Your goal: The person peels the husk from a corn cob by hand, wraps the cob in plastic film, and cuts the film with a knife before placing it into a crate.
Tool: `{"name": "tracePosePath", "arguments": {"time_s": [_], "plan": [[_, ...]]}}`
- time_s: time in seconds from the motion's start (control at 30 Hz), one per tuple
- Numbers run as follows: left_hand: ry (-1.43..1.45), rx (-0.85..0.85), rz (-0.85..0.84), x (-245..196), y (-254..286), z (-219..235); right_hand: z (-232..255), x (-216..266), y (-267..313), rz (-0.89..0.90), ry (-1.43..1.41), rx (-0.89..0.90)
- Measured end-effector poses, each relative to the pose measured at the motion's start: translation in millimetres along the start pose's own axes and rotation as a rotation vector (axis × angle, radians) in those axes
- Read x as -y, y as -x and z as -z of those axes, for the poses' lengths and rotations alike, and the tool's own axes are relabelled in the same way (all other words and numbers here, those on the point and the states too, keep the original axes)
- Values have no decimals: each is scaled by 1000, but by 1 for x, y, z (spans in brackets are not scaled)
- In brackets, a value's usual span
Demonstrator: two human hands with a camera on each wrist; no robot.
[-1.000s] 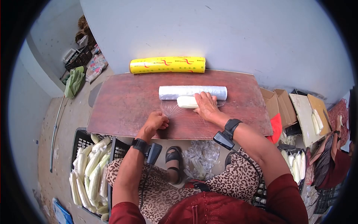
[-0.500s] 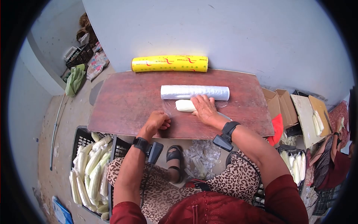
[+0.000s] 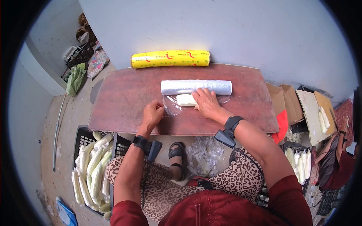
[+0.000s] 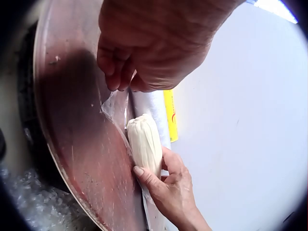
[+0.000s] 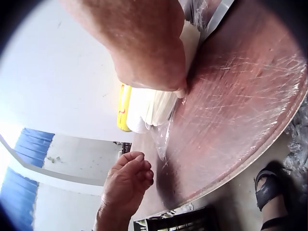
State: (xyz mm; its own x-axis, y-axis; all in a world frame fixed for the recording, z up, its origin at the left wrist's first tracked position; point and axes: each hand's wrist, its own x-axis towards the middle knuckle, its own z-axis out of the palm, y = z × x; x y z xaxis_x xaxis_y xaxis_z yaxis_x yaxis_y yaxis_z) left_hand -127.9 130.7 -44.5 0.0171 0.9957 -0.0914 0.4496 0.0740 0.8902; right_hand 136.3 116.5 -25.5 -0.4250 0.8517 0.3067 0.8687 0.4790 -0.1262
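Note:
A pale, husk-wrapped ear of corn (image 3: 185, 100) lies across plastic film (image 3: 172, 105) just in front of the clear film roll (image 3: 196, 87). My right hand (image 3: 208, 102) grips the corn's right end, thumb on the near side and fingers over the far side in the left wrist view. To the left, my left hand (image 3: 153, 113) pinches a corner of the film, which hangs from its fingertips (image 4: 113, 85) in the left wrist view. A flat grey blade-like strip (image 5: 217, 20) lies on the table beyond the right hand.
A yellow printed roll (image 3: 170, 59) lies along the back edge of the red-brown table (image 3: 124, 101). Crates of corn stand at left (image 3: 90, 169) and right (image 3: 299, 162). Crumpled plastic (image 3: 205, 154) covers floor below. Cardboard boxes (image 3: 284, 101) and another person (image 3: 337, 162) are at right.
The head view has tilted a little. My left hand has moved slightly toward the roll, and the film beside it looks less stretched. The right hand stays on the corn.

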Motion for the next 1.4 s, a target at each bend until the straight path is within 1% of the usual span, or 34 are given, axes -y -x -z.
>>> {"name": "tracePosePath", "arguments": {"time_s": [0.1,0.2,0.3,0.4,0.5,0.6,0.7,0.8,0.9,1.0,1.1,1.2,1.4], "plan": [[-137,44,-154,-4,2,-12,3,1,-1,1,-12,16],[-368,35,-273,-8,8,-20,5,1,-2,0,-34,13],[-530,88,-304,-16,13,-21,6,2,-2,-16,-37,37],[-688,70,-304,-18,13,-26,6,2,-2,-16,-34,36],[-788,96,-270,-22,14,-26,6,2,-2,-16,-40,35],[-793,54,-241,-20,18,-24,7,2,-2,-21,-43,46],[-737,-9,-213,-9,21,-13,7,1,-3,-32,-38,75],[-745,-1,-177,1,19,2,5,0,-3,-32,-40,84],[-574,-39,-118,-5,22,4,4,0,-3,-30,-43,68],[-327,26,-182,-21,30,-4,6,1,-3,-29,-53,53],[-473,56,-267,-22,28,-16,6,1,-2,-28,-49,55],[-639,29,-310,-26,30,-23,5,0,-3,-25,-53,46],[-739,40,-244,-29,26,-28,4,0,-2,-26,-55,38]]}}
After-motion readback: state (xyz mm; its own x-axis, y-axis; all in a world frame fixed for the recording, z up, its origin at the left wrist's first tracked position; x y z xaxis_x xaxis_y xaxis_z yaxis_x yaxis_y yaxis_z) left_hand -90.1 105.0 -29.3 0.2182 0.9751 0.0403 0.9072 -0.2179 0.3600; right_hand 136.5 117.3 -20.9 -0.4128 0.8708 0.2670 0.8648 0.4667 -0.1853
